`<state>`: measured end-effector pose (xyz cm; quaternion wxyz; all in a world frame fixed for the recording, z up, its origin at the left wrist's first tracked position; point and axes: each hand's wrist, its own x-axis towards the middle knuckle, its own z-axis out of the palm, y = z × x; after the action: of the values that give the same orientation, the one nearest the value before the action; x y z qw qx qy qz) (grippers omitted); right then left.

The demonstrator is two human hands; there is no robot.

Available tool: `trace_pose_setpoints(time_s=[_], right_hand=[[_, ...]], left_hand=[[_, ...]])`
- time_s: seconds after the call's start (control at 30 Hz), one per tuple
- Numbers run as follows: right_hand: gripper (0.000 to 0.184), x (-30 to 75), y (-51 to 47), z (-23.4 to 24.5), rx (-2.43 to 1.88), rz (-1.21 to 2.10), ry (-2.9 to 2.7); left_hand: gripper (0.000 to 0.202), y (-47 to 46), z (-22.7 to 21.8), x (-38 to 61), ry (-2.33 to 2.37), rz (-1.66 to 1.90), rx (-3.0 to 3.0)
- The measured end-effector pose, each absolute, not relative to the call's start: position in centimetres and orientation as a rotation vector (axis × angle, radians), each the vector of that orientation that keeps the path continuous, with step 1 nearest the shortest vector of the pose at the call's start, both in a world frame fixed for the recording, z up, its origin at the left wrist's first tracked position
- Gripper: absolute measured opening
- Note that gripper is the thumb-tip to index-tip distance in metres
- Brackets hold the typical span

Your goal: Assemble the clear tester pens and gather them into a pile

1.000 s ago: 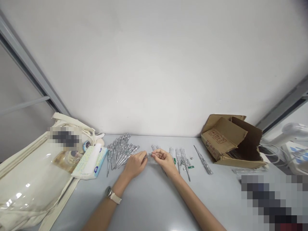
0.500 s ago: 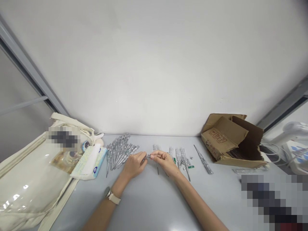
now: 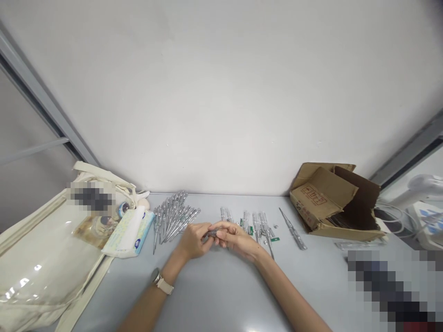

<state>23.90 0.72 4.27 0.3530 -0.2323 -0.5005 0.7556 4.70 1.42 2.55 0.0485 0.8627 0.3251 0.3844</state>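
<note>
Grey table (image 3: 214, 295) against a plain white wall. Left hand (image 3: 192, 240) and right hand (image 3: 238, 239) meet mid-table. Both are pinched shut on one clear screwdriver (image 3: 212, 233), held just above the surface. Cannot tell which end faces which hand, since the fingers cover most of it. Pile of screwdrivers (image 3: 173, 216) sits just beyond the left hand. A short row of more (image 3: 258, 223) lies beyond the right hand, with small loose parts (image 3: 276, 227) beside it. Cardboard box (image 3: 332, 200) far right, tissue pack (image 3: 129, 233) and cloth bag (image 3: 41, 263) far left.

Risk, as I judge it: the grip is fingertip-only on a thin, slick body. A slip would drop it among the loose parts and scatter them. The right wrist could also sweep the row.

Versus half a second ago: the hands are lower, nearer the person and closer together. The right fingers now overlap the screwdriver more. Everything else is unchanged.
</note>
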Motion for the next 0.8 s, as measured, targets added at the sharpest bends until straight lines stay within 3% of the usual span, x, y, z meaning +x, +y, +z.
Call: trace_pose_setpoints(time_s=[0.67,0.8], right_hand=[[0.025,23.8,0.7,4.0,-0.53,2.004,-1.253],[0.026,24.1,0.8,4.2,-0.556,2.024,-1.225]], left_hand=[[0.004,0.8,4.1,4.7,0.887,1.01,2.437],[0.025,0.9,4.3,4.6,0.924,0.992,2.259]])
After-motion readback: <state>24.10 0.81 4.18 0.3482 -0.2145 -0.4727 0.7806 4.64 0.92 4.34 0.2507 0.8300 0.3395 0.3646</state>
